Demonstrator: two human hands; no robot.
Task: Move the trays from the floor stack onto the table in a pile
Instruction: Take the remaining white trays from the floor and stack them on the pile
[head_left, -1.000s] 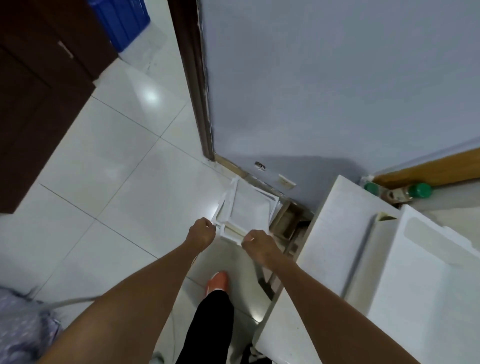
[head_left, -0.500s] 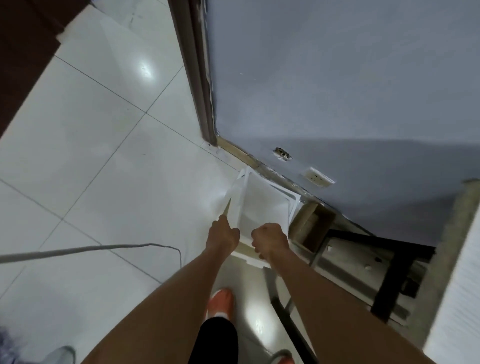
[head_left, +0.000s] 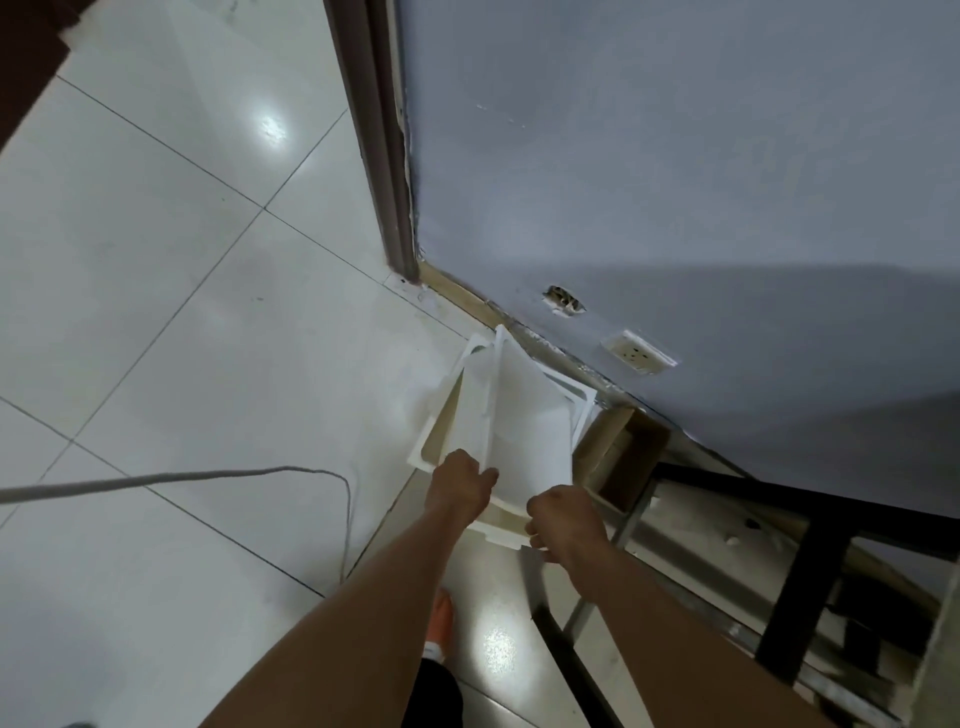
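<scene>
A stack of white trays (head_left: 439, 441) sits on the tiled floor against the grey wall. The top white tray (head_left: 524, 415) is tilted up off the stack, its far end raised. My left hand (head_left: 460, 486) grips its near left corner. My right hand (head_left: 563, 525) is closed on its near right edge. The table top is out of view; only its black frame (head_left: 810, 561) shows at the right.
A brown cardboard box (head_left: 623, 457) stands right of the stack, beside the table's metal legs. A grey cable (head_left: 208, 475) lies across the floor at left. A brown door frame (head_left: 384, 156) and a wall socket (head_left: 636, 353) are behind the stack. My foot in an orange shoe (head_left: 441, 623) is below.
The view has dropped toward the floor and the table top has left the frame. The top tray has tilted up off the stack in both hands.
</scene>
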